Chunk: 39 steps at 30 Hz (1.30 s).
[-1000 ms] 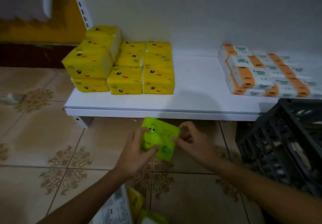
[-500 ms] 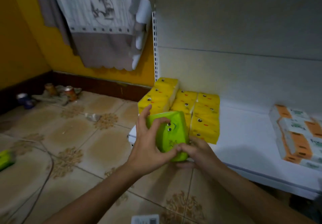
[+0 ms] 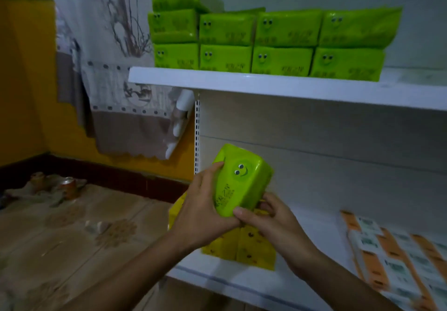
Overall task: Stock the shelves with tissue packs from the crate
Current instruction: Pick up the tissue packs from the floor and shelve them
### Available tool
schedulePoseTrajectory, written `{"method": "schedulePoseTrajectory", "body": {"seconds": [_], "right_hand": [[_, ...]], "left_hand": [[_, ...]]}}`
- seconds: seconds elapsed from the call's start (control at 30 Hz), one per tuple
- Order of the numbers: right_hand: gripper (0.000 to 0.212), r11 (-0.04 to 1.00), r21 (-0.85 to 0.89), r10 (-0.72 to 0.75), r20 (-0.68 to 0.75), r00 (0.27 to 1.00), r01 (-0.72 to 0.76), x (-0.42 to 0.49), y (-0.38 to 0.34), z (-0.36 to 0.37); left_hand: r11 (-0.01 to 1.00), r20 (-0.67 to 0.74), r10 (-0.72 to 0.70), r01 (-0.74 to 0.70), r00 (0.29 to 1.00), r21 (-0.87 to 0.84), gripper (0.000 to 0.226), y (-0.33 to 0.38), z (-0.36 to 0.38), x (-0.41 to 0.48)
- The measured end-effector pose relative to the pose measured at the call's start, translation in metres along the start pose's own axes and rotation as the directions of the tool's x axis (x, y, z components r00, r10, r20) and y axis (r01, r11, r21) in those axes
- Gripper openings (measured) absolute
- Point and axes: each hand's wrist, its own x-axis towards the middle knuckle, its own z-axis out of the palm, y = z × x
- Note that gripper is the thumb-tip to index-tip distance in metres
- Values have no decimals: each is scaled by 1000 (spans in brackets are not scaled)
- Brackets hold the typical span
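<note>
A green tissue pack [image 3: 239, 181] with a smiley face stands on end between my hands, in front of the shelf unit. My left hand [image 3: 202, 210] grips its left side, fingers curled round the edge. My right hand [image 3: 268, 221] holds its lower end from below, thumb on the front. Above, the upper shelf [image 3: 278, 87] carries several matching green packs [image 3: 266, 44] in stacked rows. Yellow packs [image 3: 244, 245] sit on the lower shelf [image 3: 242, 279] behind my hands. The crate is out of view.
Orange-and-white tissue packs [image 3: 396, 255] lie at the right of the lower shelf. A patterned cloth [image 3: 116, 93] hangs on the yellow wall at left. A can [image 3: 69, 187] and rubbish lie on the tiled floor by the wall.
My view has swung up from the floor to the upper shelf. Both hands have lifted the green pack and turned it upright, still holding it.
</note>
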Motion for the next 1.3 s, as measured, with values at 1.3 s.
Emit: {"method": "schedulePoseTrajectory", "body": {"seconds": [1.3], "right_hand": [[51,612,-618,-730,-203,652,493,157,-303,-35]], "left_hand": [[950,-164,279,-297,946,-99,48,103,-184,278]]}}
